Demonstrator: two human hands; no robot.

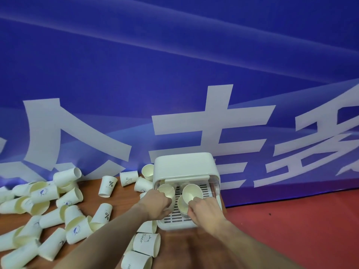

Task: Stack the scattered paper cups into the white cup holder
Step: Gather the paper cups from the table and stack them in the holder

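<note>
Nearest, at the front edge of the wooden table (174,247), some paper cups lie on their sides, and one of them, the bear cup (147,244), carries the printed word "Bear". Toward the left edge of the table there is a big loose heap of scattered cups (38,214), most of them lying down and touching one another; two cups with a percent sign (106,186) are between this heap and the holder.

Both forearms reach forward over the table. The left hand (157,204) has its fingers curled around the left cup (166,191), held tilted over the left side of the slotted tray (172,218). The right hand (206,210) holds the right cup (192,193) with the fingers at its lower part, the opening turned up and toward the camera. Just below it, another stacked cup (182,207) stands on the tray, touching the right cup.

The white cup holder (184,167) sits at the right edge of the table, its back against the blue banner (174,74) with large white characters. More cups lean beside its left wall. To the right of the table is a red floor (301,220).
</note>
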